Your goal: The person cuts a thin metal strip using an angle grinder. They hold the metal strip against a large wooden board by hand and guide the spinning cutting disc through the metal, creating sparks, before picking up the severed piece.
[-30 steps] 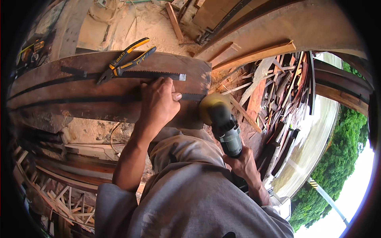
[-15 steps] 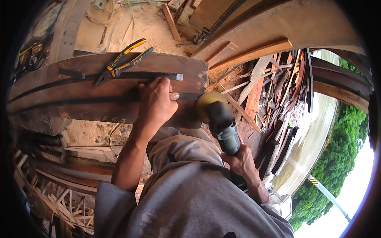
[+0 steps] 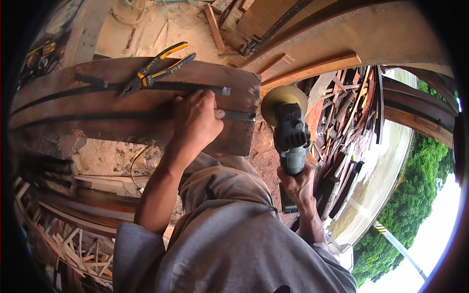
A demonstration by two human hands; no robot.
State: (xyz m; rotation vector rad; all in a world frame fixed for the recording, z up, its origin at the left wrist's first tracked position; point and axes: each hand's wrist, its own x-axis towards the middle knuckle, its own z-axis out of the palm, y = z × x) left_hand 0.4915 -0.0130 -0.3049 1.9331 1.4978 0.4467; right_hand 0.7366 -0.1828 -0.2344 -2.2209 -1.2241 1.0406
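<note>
My left hand is closed, its fingers curled down on a dark toothed saw blade that lies along a thick brown wooden board. The fingertips are partly hidden beneath the hand. In my right hand is an angle grinder, gripped by its body with a battery below. Its round yellowish disc stands just right of the board's end, apart from the blade. A second toothed blade lies farther up the board. Open pliers with yellow and black handles rest across it.
A short dark strip lies on the board's left part. Scrap wood strips are heaped to the right. Large planks lean at the far right. More offcuts fill a rack at the lower left, and sawdust covers the ground.
The grinder has moved right, away from the blade's end and the board, and its disc looks sharper. My left hand stays on the blade; the whole view has shifted slightly.
</note>
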